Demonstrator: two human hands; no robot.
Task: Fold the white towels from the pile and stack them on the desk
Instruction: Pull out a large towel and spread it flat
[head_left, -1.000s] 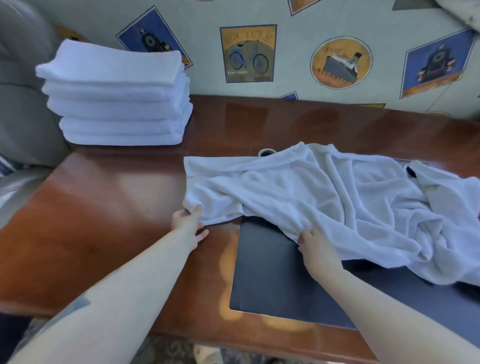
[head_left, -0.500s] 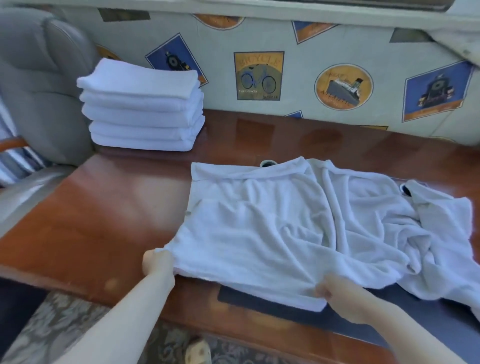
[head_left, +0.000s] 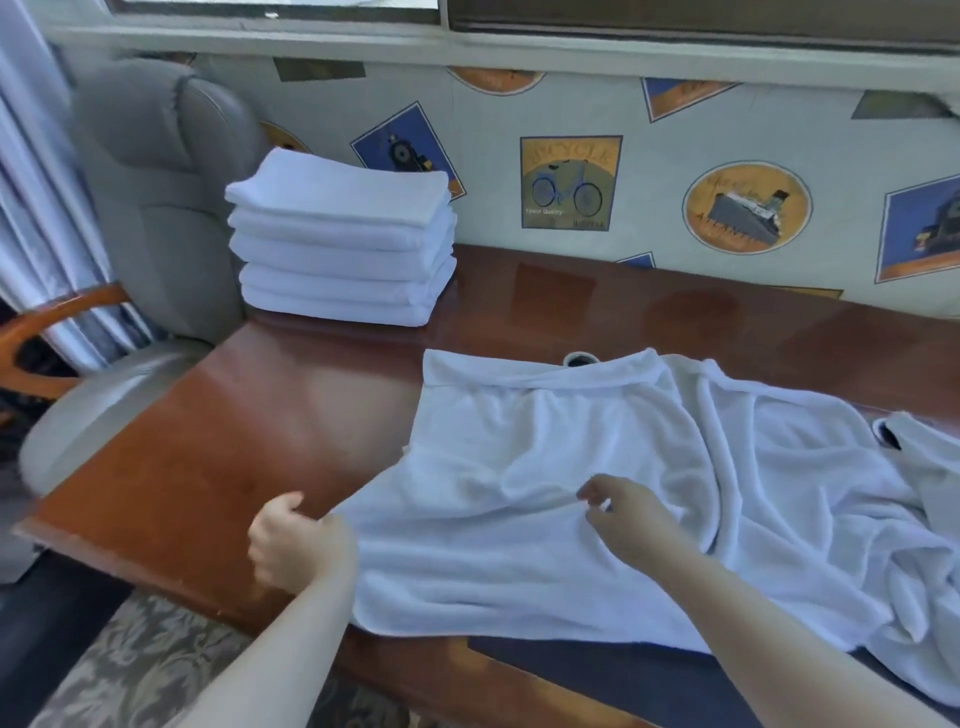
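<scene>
A rumpled white towel (head_left: 613, 483) lies spread over the middle and right of the wooden desk (head_left: 218, 447). My left hand (head_left: 293, 545) grips its near left corner at the desk's front edge, fingers curled round the cloth. My right hand (head_left: 623, 514) hovers over the towel's middle with fingers loosely bent, holding nothing. A stack of several folded white towels (head_left: 340, 239) stands at the desk's back left against the wall.
A dark desk mat (head_left: 597, 670) shows under the towel's near edge. A grey padded chair (head_left: 156, 197) stands left of the desk. A small dark round hole (head_left: 579, 358) peeks out behind the towel. Patterned carpet (head_left: 130, 665) lies below.
Both hands pulled the towel's near edge toward me and spread it flat. My right hand then let go of the edge and moved up over the towel's middle.
</scene>
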